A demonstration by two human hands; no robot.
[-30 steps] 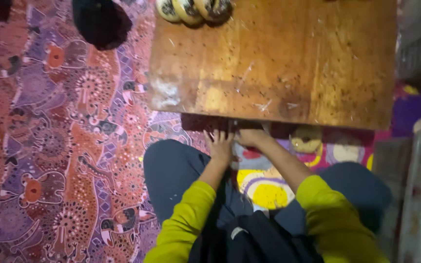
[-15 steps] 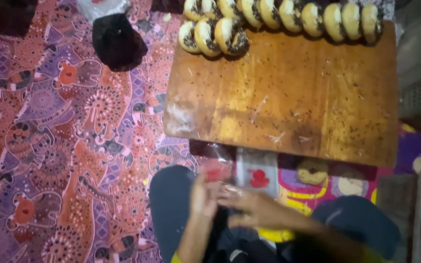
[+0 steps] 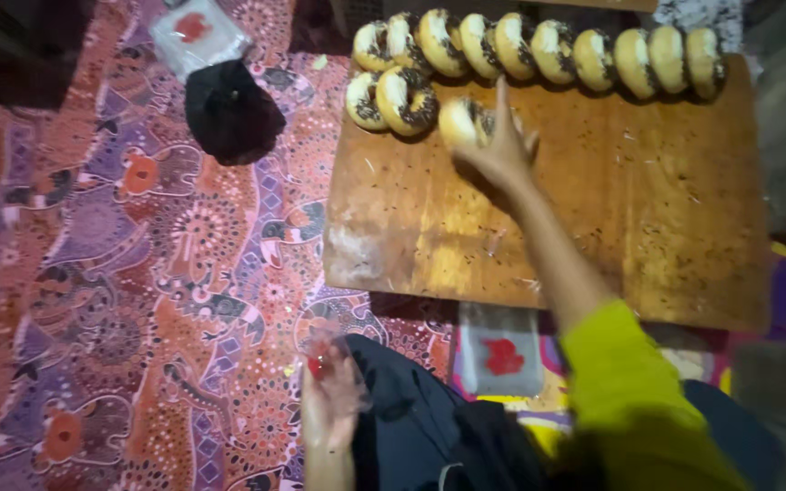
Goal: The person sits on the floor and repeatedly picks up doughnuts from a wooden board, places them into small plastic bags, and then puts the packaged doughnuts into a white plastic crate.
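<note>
While right hand (image 3: pixel 500 145) grips a round sprinkled doughnut (image 3: pixel 462 120) on scuffed wooden board (image 3: pixel 593 236), left hand (image 3: pixel 327 409) pinches crinkly clear wrapper (image 3: pixel 331 350)

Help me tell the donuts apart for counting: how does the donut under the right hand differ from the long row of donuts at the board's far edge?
The donut under the right hand has the right hand on it; the long row of donuts is untouched. It sits with a short near group of three; the row runs along the far edge of the wooden board. It is a single donut; the row holds many, leaning on one another. Both are pale with dark sprinkles.
</note>
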